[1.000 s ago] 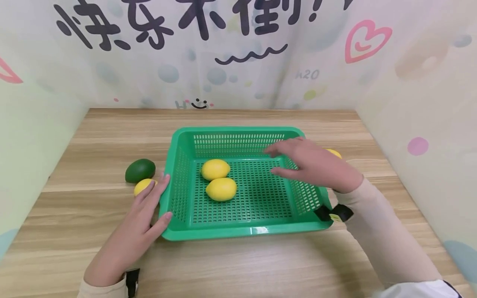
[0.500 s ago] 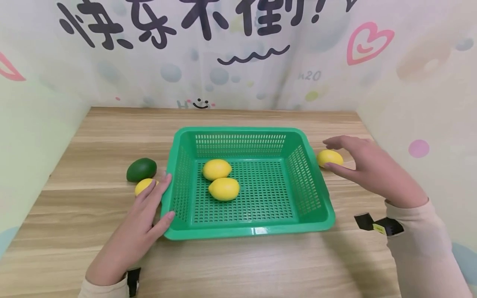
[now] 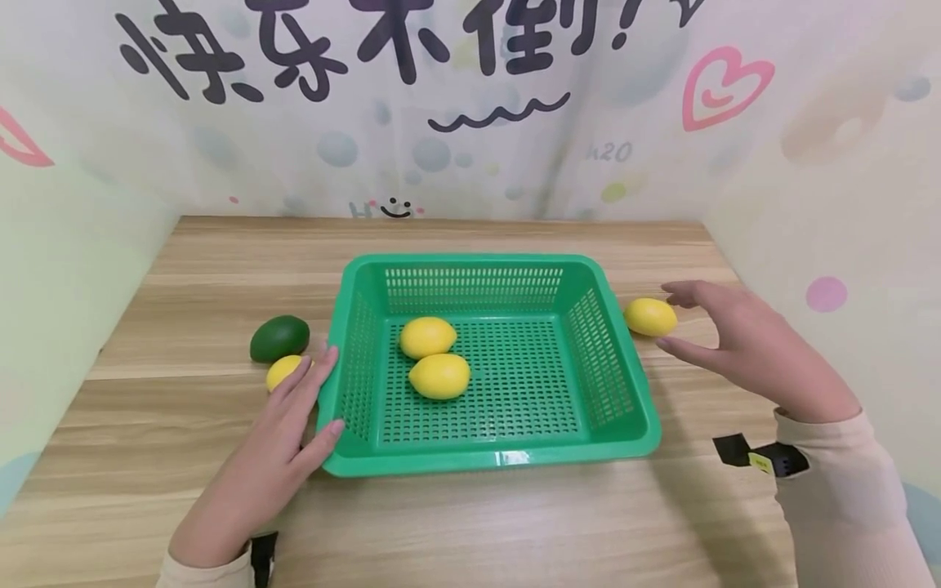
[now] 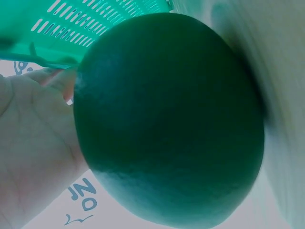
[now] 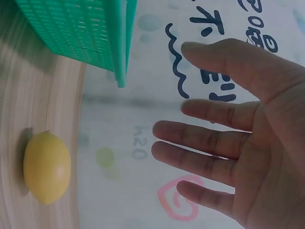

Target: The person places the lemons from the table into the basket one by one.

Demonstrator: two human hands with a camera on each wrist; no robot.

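Note:
My left hand [image 3: 275, 445] rests its fingers and thumb, fairly straight, against the left rim of a green plastic basket [image 3: 507, 459]. Two lemons, an upper lemon [image 3: 428, 337] and a lower lemon [image 3: 439, 376], lie side by side in the basket. My right hand [image 3: 757, 347] is spread beside another lemon [image 3: 650, 317] on the table, right of the basket. In the right wrist view, a gap separates this lemon [image 5: 46, 167] from the fingers. Close to my left palm, a smooth dark green, avocado-like fruit [image 4: 171, 119] fills much of the left wrist view.
Left of the basket lie a dark green, avocado-like fruit [image 3: 279, 339] and a lemon [image 3: 283, 372] partly covered by my left fingers. The wooden table [image 3: 184, 327] meets a printed backdrop [image 3: 470, 155] at the back, with pale walls at both sides.
My right hand has moved from over the basket out to the right, beside the lemon there, then slightly farther right. The left hand, basket and lemons inside are nearly still.

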